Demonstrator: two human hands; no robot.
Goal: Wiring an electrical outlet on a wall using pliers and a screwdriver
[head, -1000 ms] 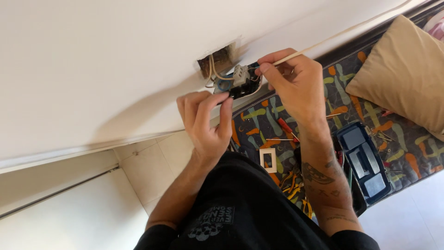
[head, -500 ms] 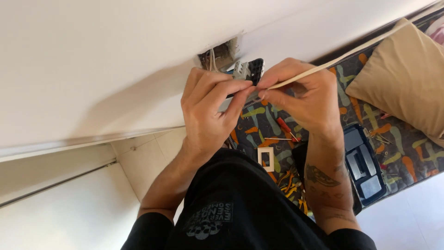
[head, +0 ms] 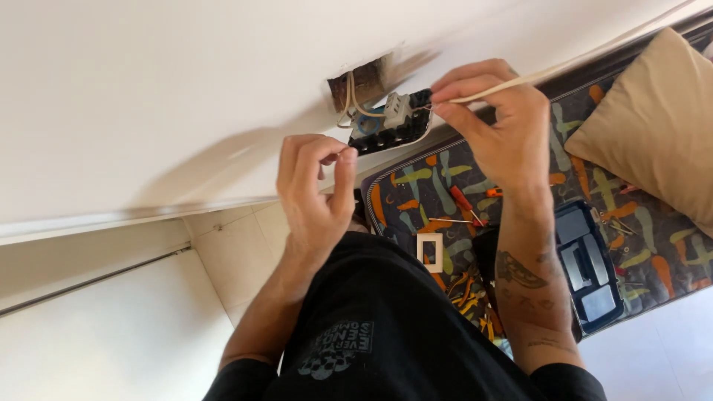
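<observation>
A black switch module [head: 390, 125] with a white insert hangs on pale wires from a rough hole [head: 362, 82] in the white wall. My right hand [head: 494, 130] is just right of it and pinches a thin cream cable [head: 564, 68] where it meets the module. That cable runs off to the upper right along the wall. My left hand [head: 316, 186] is lower left of the module and apart from it. Its thumb and forefinger are pressed together, and nothing shows between them.
Below lies a patterned mat [head: 445, 182] with a red-handled screwdriver [head: 465, 202], a white cover frame [head: 429, 252], several small tools and a dark blue tool case [head: 590, 271]. A beige cushion [head: 653, 126] sits at the right. Pale floor tiles [head: 230, 252] meet the wall.
My left hand has drawn back down and left from the module, which it covered half a second ago. The module now hangs in plain sight. My right hand stays on the cable.
</observation>
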